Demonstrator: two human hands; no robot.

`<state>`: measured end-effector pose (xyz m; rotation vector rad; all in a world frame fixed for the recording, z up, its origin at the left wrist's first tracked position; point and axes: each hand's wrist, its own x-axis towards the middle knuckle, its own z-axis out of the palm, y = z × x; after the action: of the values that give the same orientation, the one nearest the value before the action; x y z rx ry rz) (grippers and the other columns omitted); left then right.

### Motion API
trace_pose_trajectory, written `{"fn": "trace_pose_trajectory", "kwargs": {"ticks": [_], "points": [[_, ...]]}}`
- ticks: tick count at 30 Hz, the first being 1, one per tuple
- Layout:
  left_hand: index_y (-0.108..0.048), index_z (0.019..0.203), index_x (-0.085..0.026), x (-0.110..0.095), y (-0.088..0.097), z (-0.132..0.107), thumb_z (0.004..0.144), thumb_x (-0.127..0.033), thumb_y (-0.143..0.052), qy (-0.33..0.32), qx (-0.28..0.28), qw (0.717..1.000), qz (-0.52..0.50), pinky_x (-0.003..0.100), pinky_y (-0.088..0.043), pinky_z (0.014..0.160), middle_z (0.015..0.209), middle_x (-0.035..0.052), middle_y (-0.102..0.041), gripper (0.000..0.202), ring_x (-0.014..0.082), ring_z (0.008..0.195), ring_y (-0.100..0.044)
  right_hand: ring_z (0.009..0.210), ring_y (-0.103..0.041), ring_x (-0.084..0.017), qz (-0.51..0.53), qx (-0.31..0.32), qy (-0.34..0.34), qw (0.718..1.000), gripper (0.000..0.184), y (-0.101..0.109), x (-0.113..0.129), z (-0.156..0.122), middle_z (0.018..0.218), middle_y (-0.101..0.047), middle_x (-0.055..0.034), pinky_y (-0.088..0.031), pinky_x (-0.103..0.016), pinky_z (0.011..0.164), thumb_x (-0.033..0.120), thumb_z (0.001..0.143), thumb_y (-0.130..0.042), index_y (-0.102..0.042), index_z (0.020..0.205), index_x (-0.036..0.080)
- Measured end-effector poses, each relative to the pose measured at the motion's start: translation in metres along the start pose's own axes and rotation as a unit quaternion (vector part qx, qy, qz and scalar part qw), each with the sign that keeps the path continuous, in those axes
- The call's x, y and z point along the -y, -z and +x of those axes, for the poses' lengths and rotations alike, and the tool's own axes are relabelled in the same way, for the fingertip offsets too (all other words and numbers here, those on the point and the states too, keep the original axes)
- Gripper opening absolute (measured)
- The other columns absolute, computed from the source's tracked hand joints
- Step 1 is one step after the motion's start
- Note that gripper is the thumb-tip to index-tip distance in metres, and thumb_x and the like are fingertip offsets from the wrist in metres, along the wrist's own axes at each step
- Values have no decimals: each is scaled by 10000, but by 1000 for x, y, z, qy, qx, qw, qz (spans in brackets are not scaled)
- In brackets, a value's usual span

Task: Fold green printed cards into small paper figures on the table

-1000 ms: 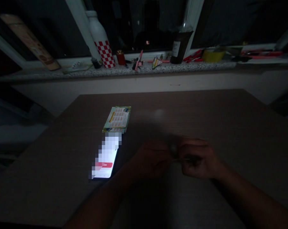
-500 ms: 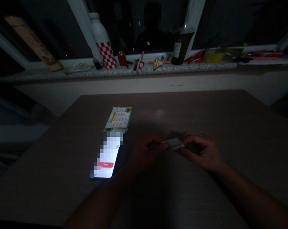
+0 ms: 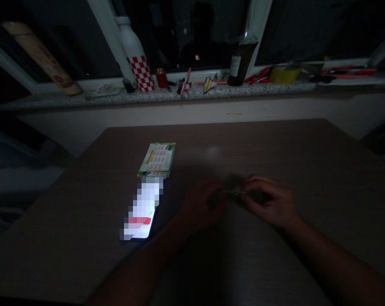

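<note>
The scene is very dark. My left hand (image 3: 200, 207) and my right hand (image 3: 269, 202) meet over the middle of the brown table (image 3: 275, 144). Both pinch a small flat card or folded slip (image 3: 233, 190) between their fingertips; it shows edge-on and dim. To the left of my left hand lies a phone (image 3: 141, 210) with its screen lit. Just beyond the phone rests a small stack of printed cards (image 3: 158, 159) in green and orange.
A stone windowsill (image 3: 166, 95) runs along the back with a white bottle with red checks (image 3: 135, 53), a dark glass bottle (image 3: 240, 59), a yellow tape roll (image 3: 283, 74), a leaning tube (image 3: 41, 57) and several small tools.
The slip, face-up and readable half a second ago, has turned edge-on between my fingers. Both hands stayed at the same spot, a little farther from me than one second ago.
</note>
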<state>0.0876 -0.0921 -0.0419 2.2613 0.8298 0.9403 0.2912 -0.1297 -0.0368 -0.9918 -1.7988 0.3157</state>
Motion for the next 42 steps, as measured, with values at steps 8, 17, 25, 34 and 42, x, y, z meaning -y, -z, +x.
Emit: {"fn": "trace_pose_trajectory", "kwargs": {"ticks": [8,17,25,34,42], "points": [[-586,955,-186,-6,2,0,792,-241,-590,-107,-46,990,85,362,-481,854,1023,79,-603,172,195,970,-568,664,-601,-165,-88,57,75,992,94,-6,1,1,715,-632,-42,-491,-286,600,124,743,-628,-607,814,181],[-598,814,-173,-6,-2,4,796,-199,-545,-160,-36,977,137,320,-466,762,841,48,-609,61,168,824,-557,707,-594,-185,-153,120,113,974,45,-6,3,0,743,-642,-62,-485,-324,659,153,796,-597,-625,831,154],[-574,733,-166,0,-3,12,768,-217,-543,-176,-7,968,181,309,-431,708,761,37,-597,69,163,751,-534,654,-571,-162,-118,137,106,978,91,-7,4,0,717,-633,-53,-459,-292,600,129,823,-552,-636,819,163],[-566,735,-172,5,19,13,722,-176,-557,-137,-10,975,174,292,-432,716,782,34,-586,16,165,779,-536,639,-590,-153,-49,86,73,992,107,-8,8,5,708,-641,-42,-475,-278,568,112,799,-583,-645,848,184],[-554,765,-166,7,30,11,807,-206,-530,-73,-61,986,133,284,-435,677,776,32,-578,63,153,747,-539,517,-548,-119,61,7,-215,975,159,-7,2,5,595,-609,-13,-429,-230,466,304,781,-644,-641,722,157]]}}
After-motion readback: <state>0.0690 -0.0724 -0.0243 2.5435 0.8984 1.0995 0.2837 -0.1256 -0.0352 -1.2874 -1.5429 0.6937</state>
